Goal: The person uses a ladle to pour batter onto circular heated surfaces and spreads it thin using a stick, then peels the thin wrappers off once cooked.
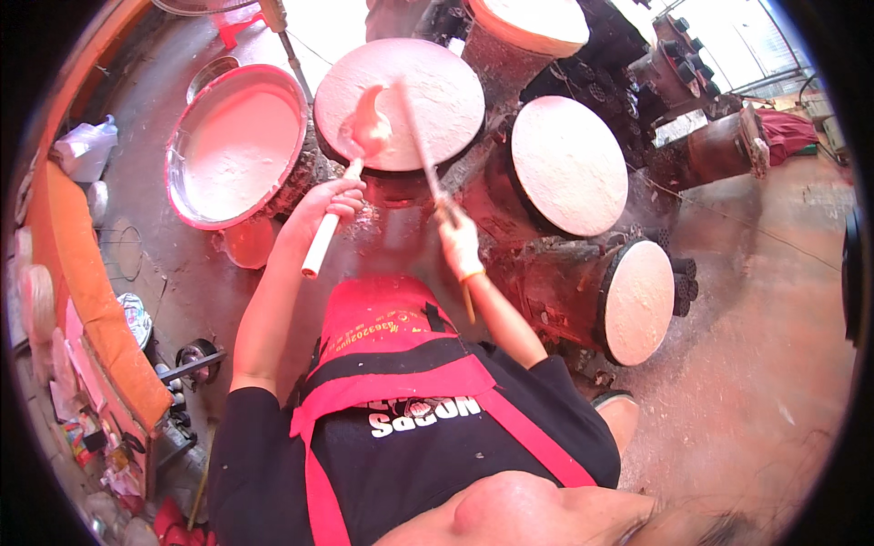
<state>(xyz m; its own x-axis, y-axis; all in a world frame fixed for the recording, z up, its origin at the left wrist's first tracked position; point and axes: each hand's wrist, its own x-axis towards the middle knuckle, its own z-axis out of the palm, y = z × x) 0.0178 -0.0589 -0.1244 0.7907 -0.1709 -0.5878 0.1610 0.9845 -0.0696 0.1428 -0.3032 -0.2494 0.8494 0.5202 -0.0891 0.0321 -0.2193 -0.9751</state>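
My left hand is wrapped round the white handle of a ladle. Its far end is smeared by motion over the front left of a round griddle, where a glossy pale patch shows. The griddle top is coated with a thin pale layer. In my right hand is a long thin spatula, its blade slanting over the griddle's middle; I cannot tell whether it touches the layer. A pink-rimmed basin of pale batter stands left of the griddle.
More round griddles with pale layers stand to the right: a middle one, a nearer one and a far one. Dark perforated briquettes are stacked behind them. An orange-covered table runs along the left.
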